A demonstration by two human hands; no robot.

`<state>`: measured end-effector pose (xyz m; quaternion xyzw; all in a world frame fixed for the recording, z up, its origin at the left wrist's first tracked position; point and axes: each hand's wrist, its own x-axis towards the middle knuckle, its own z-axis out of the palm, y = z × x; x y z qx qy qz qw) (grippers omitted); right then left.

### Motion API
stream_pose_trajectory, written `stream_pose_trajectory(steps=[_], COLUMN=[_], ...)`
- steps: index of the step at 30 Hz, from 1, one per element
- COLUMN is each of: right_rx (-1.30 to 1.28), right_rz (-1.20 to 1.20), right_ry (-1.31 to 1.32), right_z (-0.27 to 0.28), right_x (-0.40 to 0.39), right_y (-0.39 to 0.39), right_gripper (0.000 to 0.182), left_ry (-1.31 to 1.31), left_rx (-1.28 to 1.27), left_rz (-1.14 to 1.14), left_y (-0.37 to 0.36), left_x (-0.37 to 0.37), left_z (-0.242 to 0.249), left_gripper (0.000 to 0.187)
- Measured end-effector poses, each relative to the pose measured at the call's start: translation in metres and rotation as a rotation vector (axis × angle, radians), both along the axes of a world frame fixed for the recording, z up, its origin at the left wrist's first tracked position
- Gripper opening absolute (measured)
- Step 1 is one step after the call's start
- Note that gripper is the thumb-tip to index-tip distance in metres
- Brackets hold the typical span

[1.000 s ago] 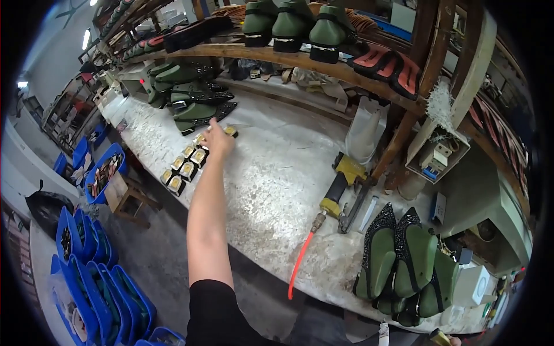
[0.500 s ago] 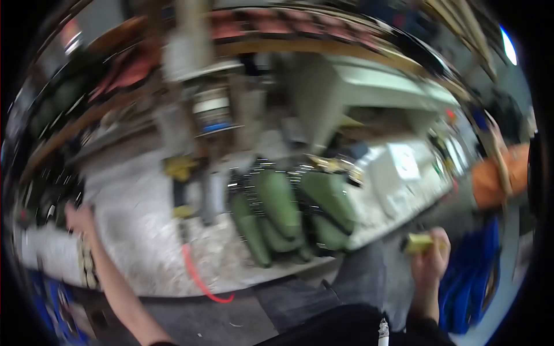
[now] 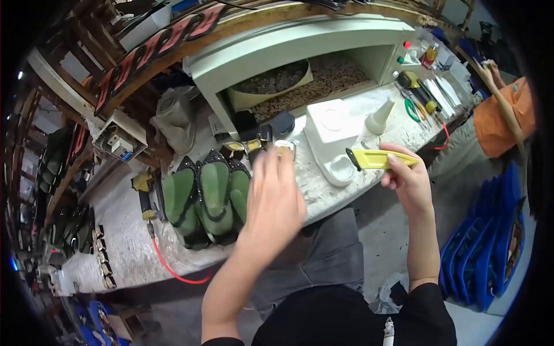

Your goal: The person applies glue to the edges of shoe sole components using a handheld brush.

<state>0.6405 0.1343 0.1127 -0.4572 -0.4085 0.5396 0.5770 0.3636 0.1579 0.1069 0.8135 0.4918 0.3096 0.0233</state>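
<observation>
Two hands: left hand [image 3: 276, 199] blurred, fingers spread; right hand [image 3: 408, 179] grips yellow knife [image 3: 378, 160].

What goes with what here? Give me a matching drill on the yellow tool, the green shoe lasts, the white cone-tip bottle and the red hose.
Things:
1. yellow utility knife
2. green shoe lasts
3. white cone-tip bottle
4. red hose

Places:
a. hanging over the bench's front edge
b. upright beside the white tub
c. held in the right hand
d. lying in a cluster just past the left hand

Pairs: 1-c, 2-d, 3-b, 4-a
</observation>
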Motion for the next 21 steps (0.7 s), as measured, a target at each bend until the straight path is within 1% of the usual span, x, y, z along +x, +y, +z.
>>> stream_pose_trajectory(steps=[1, 3, 4, 6, 8, 9, 13, 14, 18, 21], right_rx=[-0.002, 0.011, 0.007, -0.006, -0.016, -0.015, -0.017, -0.025, 0.015, 0.010], right_rz=[0.004, 0.025, 0.043, 0.091, 0.130, 0.142, 0.177, 0.174, 0.135, 0.172], right_ry=[-0.034, -0.117, -0.111, -0.098, -0.087, -0.084, -0.111, -0.115, -0.270, -0.378], right_z=[-0.006, -0.011, -0.013, -0.019, -0.026, -0.027, -0.041, -0.042, -0.040, -0.042], right_x=[0.007, 0.018, 0.022, 0.027, 0.027, 0.029, 0.031, 0.032, 0.035, 0.032], right_y=[0.004, 0.016, 0.017, 0.013, 0.012, 0.015, 0.020, 0.021, 0.034, 0.047], right_gripper=[0.029, 0.028, 0.028, 0.027, 0.027, 0.027, 0.025, 0.025, 0.023, 0.023], left_ry=[0.228, 0.441, 0.447, 0.401, 0.348, 0.349, 0.227, 0.225, 0.319, 0.325], left_rx=[-0.006, -0.129, -0.137, -0.301, -0.460, -0.460, -0.283, -0.291, 0.097, 0.070], left_rz=[0.242, 0.477, 0.493, 0.517, 0.531, 0.543, 0.403, 0.398, 0.556, 0.585], left_y=[0.024, 0.065, 0.077, 0.098, 0.106, 0.106, 0.089, 0.082, 0.049, 0.033], left_x=[0.019, 0.037, 0.040, 0.035, 0.027, 0.027, 0.029, 0.030, 0.032, 0.036], left_z=[-0.021, -0.053, -0.065, -0.084, -0.094, -0.094, -0.104, -0.110, -0.144, -0.149], left_gripper=[0.058, 0.056, 0.056, 0.057, 0.058, 0.058, 0.061, 0.061, 0.063, 0.063])
